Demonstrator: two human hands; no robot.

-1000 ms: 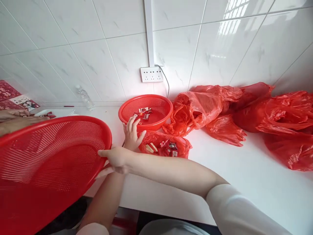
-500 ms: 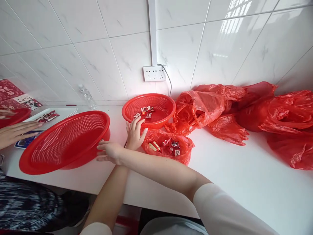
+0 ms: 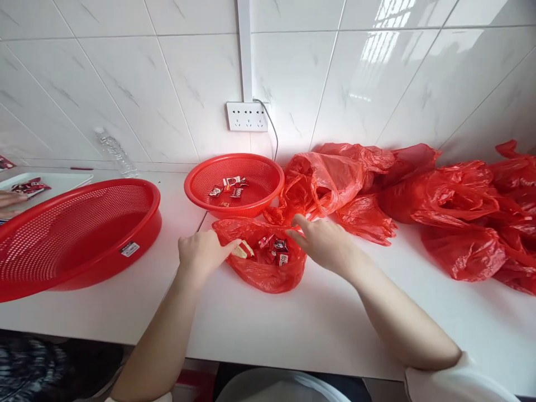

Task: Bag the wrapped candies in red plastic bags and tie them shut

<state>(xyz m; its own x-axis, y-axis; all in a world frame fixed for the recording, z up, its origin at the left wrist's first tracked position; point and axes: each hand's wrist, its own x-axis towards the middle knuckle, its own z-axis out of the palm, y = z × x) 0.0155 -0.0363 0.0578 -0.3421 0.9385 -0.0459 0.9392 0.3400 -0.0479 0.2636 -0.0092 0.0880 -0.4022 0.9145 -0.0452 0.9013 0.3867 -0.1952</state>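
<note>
The white table (image 3: 251,329) runs under everything, against the tiled wall. On the left sits a large red basket (image 3: 100,268), partly out of view. On the right, crumpled red bags (image 3: 452,195) spread along the far side. A smaller red basket (image 3: 276,190) stands far and central, with a few wrapped sweets (image 3: 237,192) in it. Just nearer lies an open red bag (image 3: 268,282), holding several small packets (image 3: 280,244). The left hand (image 3: 199,251) is at its left edge, thumb spread inward by a pale packet (image 3: 243,249); the right hand (image 3: 329,243) is at the right edge, thumb and forefinger slightly apart. Whether either one grips the film, I cannot tell.

The thin film looks likely to slip or fold over the packets if only one side is pulled. A hard tug could tear it, and lifting unevenly could tip packets out through the wide mouth.
</note>
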